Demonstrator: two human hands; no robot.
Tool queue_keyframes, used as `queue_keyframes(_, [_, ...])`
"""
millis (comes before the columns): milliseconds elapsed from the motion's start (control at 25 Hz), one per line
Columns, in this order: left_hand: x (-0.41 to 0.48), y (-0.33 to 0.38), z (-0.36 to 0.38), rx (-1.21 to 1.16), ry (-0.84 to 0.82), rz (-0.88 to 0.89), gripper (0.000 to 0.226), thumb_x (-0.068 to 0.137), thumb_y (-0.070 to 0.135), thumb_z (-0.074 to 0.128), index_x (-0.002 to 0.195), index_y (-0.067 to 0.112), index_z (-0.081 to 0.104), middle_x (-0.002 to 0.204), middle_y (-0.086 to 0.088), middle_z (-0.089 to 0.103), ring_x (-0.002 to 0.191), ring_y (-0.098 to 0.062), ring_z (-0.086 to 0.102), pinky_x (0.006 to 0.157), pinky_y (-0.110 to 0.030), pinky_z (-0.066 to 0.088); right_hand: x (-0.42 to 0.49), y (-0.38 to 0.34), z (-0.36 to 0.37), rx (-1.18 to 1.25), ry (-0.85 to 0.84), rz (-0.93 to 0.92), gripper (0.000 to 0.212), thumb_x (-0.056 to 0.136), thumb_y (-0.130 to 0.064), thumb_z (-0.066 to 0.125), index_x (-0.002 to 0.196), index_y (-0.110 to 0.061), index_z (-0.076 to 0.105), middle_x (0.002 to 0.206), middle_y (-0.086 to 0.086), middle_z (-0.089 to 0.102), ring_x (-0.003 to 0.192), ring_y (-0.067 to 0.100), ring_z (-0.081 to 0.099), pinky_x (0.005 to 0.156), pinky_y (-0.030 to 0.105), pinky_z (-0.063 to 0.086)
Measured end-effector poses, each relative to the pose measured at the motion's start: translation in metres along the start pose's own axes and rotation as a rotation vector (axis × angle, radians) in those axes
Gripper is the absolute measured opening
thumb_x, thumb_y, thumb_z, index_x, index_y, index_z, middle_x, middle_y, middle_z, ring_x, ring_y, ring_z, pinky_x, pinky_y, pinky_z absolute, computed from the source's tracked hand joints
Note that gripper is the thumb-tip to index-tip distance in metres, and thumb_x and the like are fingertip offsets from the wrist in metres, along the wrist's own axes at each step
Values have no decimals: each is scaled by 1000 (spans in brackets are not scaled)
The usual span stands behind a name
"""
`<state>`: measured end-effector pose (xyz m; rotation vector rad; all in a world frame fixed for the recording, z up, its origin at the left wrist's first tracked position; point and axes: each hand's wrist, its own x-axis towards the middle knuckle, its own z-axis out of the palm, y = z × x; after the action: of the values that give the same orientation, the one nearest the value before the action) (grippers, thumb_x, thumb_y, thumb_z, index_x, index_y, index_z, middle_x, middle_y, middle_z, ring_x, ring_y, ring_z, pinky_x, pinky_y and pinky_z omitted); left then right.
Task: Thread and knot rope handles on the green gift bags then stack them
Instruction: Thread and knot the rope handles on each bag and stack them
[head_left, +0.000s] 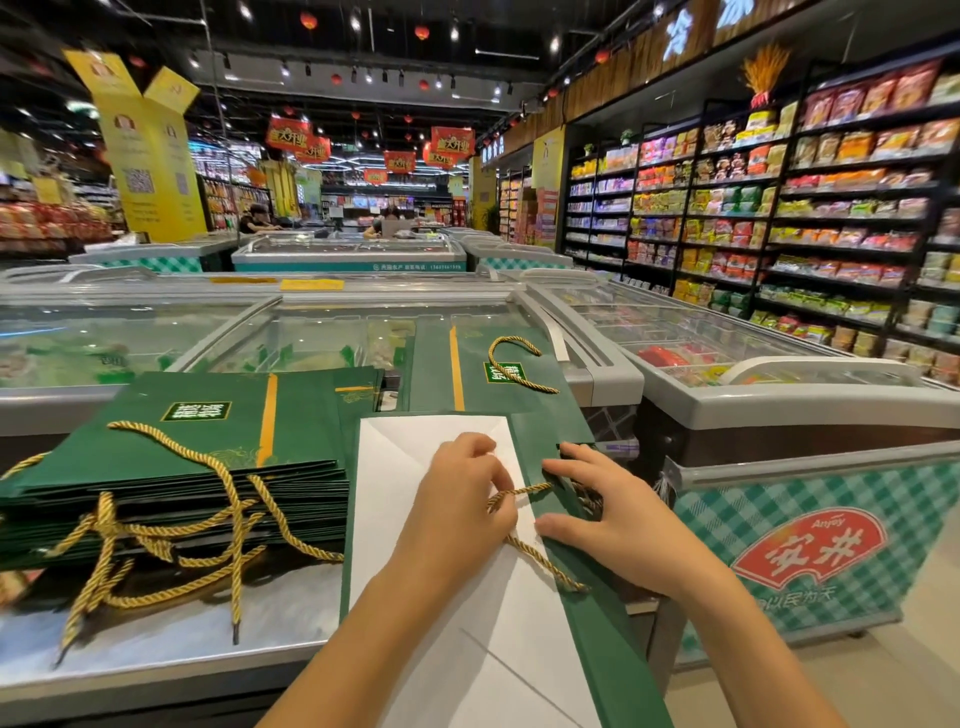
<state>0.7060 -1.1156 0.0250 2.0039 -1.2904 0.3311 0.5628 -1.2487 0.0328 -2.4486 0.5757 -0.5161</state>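
A flat green gift bag (587, 613) lies before me with its white inside (405, 467) facing up. A gold rope (540, 558) runs across its green top band. My left hand (462, 499) pinches the rope on the white side. My right hand (613, 514) presses on the green band, fingers at the bag's edge where the rope passes through. To the left is a stack of green bags (197, 467) with gold handles hanging off it. Another green bag (493, 374) with a gold handle lies farther back.
The bags rest on glass-lidded chest freezers (260, 332). Loose gold ropes (156, 571) trail over the freezer's front edge at left. A checked teal freezer (810, 519) stands at right, with stocked shelves (779, 218) beyond an aisle. People stand far back.
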Motion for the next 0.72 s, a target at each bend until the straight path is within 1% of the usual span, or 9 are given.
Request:
queue_keyframes(80, [-5,-5,-9,126,94,7,6,89,32,69,89,26,73,124,7,55,124,-13,38,91,-28,24,-1,-2,-1,2,-15,4,67,88,-52,72,149,-42,45,164,-21,23,155,13,14,127,46,14])
queue_keyframes(160, [-10,-12,-19,132,112,-22,8,88,38,69,86,30,71,116,11,52,120,-10,36,86,-30,20,-2,-5,-2,1,-21,21,66,89,-49,71,149,-42,44,163,-21,23,155,13,11,128,48,6])
queue_keyframes(200, [-13,-16,-23,105,100,-40,8,88,38,69,85,30,69,114,13,51,118,-9,36,86,-30,20,-2,-5,-2,4,-18,23,66,89,-49,72,148,-42,45,162,-22,24,154,13,12,128,48,5])
queue_keyframes(280, [-19,-19,-28,57,54,-73,5,85,31,69,85,29,65,112,14,50,117,-7,37,88,-29,21,-3,-4,-2,14,-6,9,66,85,-52,75,145,-44,48,161,-22,28,153,13,20,127,52,10])
queue_keyframes(400, [-21,-22,-35,-74,9,-100,20,81,16,64,93,30,57,108,16,51,114,-7,41,92,-30,31,-3,-4,-2,20,1,12,66,81,-56,77,142,-46,51,159,-23,31,150,11,28,126,52,18])
queue_keyframes(480, [-23,-26,-39,-176,-18,-120,29,81,9,61,101,30,57,108,19,51,114,-6,43,92,-26,36,-3,-2,-1,17,12,5,67,80,-56,77,142,-46,52,159,-23,31,149,10,29,126,48,20])
queue_keyframes(520, [-25,-29,-39,-181,-13,-103,30,81,8,60,102,30,57,109,19,52,114,-6,44,93,-26,37,-3,-2,-1,18,14,1,68,80,-56,78,142,-44,53,159,-22,31,149,9,30,125,44,23])
queue_keyframes(640, [-32,-34,-30,-84,36,-18,18,79,13,62,92,25,58,112,13,56,115,-10,46,97,-34,39,-5,-3,0,16,15,-6,69,80,-54,78,143,-42,53,158,-23,32,143,4,34,110,27,32])
queue_keyframes(720, [-32,-34,-28,-52,50,-8,12,80,13,65,86,21,60,114,13,57,117,-11,48,98,-33,39,-5,-2,0,11,24,-13,69,80,-54,78,143,-43,52,157,-24,32,140,2,35,104,22,31])
